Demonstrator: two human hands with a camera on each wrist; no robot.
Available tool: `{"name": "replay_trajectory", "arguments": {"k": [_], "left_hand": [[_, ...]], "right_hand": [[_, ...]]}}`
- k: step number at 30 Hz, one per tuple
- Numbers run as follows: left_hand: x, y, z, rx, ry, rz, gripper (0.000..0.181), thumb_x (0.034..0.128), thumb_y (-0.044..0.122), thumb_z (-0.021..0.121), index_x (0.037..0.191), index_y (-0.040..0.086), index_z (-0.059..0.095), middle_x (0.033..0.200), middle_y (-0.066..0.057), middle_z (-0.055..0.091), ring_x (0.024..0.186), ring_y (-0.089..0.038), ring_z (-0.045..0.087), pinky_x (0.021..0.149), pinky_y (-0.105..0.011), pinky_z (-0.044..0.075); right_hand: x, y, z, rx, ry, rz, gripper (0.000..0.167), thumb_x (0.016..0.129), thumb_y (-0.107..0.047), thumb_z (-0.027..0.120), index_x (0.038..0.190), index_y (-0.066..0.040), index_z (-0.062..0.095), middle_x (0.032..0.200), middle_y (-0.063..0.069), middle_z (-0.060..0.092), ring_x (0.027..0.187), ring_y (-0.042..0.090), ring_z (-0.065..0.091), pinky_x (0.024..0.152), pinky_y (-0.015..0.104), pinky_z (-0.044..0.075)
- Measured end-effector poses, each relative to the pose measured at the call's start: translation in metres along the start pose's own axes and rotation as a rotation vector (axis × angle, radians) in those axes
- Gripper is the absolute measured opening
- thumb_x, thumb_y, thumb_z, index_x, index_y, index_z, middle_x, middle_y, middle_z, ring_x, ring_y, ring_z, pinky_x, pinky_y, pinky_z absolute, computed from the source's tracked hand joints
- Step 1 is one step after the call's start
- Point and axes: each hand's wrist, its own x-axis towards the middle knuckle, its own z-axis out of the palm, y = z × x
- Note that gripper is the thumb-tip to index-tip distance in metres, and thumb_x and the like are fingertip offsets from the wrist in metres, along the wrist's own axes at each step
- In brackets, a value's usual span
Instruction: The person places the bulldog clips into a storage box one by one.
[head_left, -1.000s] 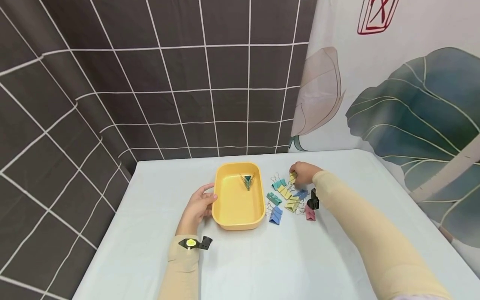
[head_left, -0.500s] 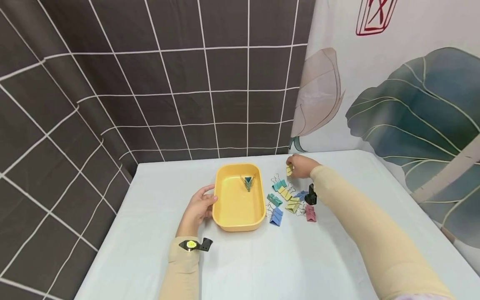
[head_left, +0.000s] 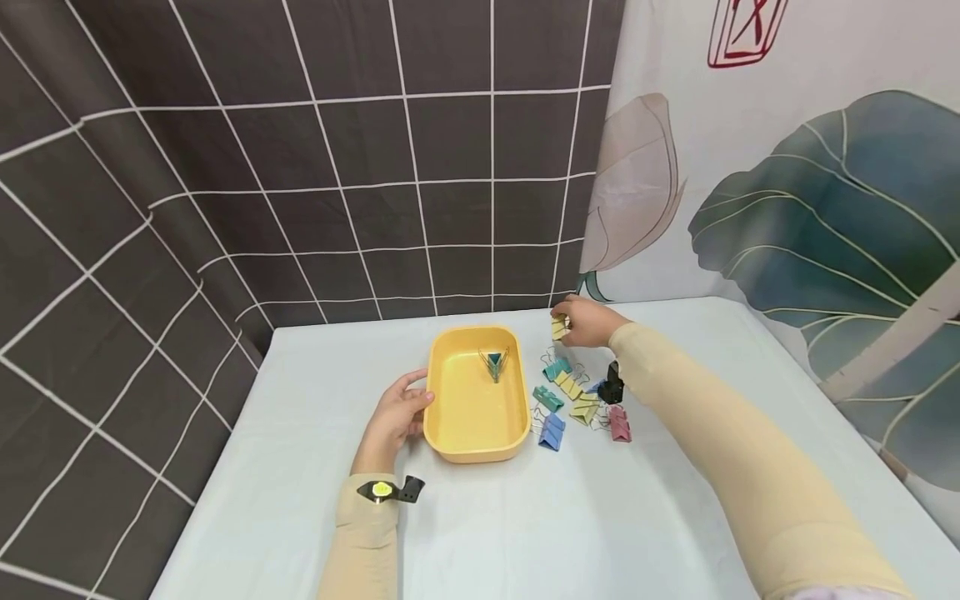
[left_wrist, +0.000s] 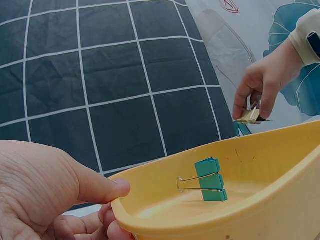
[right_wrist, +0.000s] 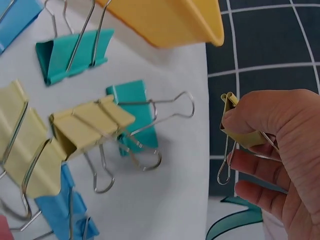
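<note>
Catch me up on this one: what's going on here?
A person's left hand grips the side of a yellow tray, thumb over the rim. The right hand pinches a yellow binder clip, held up off the white table and outside the tray. One teal clip is in the tray. More clips, in blue, teal, yellow and red, lie loose on the table to the tray's right.

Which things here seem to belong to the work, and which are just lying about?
Likely job things:
yellow clip in the right grip
yellow tray in the left grip
teal clip inside the tray
loose clips beside the tray

Likely only backdrop:
dark grid cloth
leaf-print cloth
</note>
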Motion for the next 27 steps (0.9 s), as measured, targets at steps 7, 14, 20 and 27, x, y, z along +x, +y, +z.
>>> {"name": "replay_trajectory", "arguments": {"k": [7, 14, 20, 27], "left_hand": [[0.000, 0.000, -0.001, -0.003, 0.004, 0.001, 0.051, 0.0984, 0.010, 0.065, 0.146, 0.019, 0.051, 0.114, -0.016, 0.068, 0.077, -0.021, 0.068, 0.057, -0.029, 0.055], [0.000, 0.000, -0.001, -0.003, -0.001, -0.003, 0.051, 0.0985, 0.010, 0.065, 0.146, 0.019, 0.051, 0.114, -0.016, 0.068, 0.077, -0.021, 0.068, 0.057, -0.029, 0.055], [0.000, 0.000, -0.002, -0.008, -0.009, 0.002, 0.051, 0.0984, 0.010, 0.065, 0.146, 0.019, 0.051, 0.113, -0.017, 0.068, 0.078, -0.022, 0.068, 0.057, -0.029, 0.056], [-0.002, 0.001, -0.001, -0.002, -0.007, 0.006, 0.051, 0.0983, 0.010, 0.065, 0.147, 0.019, 0.050, 0.116, -0.017, 0.068, 0.080, -0.023, 0.068, 0.059, -0.029, 0.056]], "right_hand": [[0.002, -0.023, -0.006, -0.016, 0.023, -0.094, 0.054, 0.082, -0.009, 0.075, 0.133, 0.001, 0.062, 0.123, 0.015, 0.060, 0.103, 0.027, 0.063, 0.090, 0.039, 0.056], [0.007, -0.046, -0.002, 0.003, 0.008, -0.149, 0.053, 0.085, -0.012, 0.073, 0.135, 0.000, 0.061, 0.127, 0.015, 0.059, 0.101, 0.025, 0.063, 0.088, 0.035, 0.056], [0.015, -0.068, 0.005, 0.021, -0.002, -0.192, 0.054, 0.084, -0.015, 0.076, 0.135, -0.001, 0.062, 0.124, 0.013, 0.059, 0.096, 0.022, 0.062, 0.086, 0.032, 0.056], [0.023, -0.090, 0.017, 0.030, -0.035, -0.236, 0.053, 0.085, -0.015, 0.074, 0.135, -0.004, 0.062, 0.120, 0.010, 0.058, 0.093, 0.020, 0.060, 0.084, 0.030, 0.055]]}}
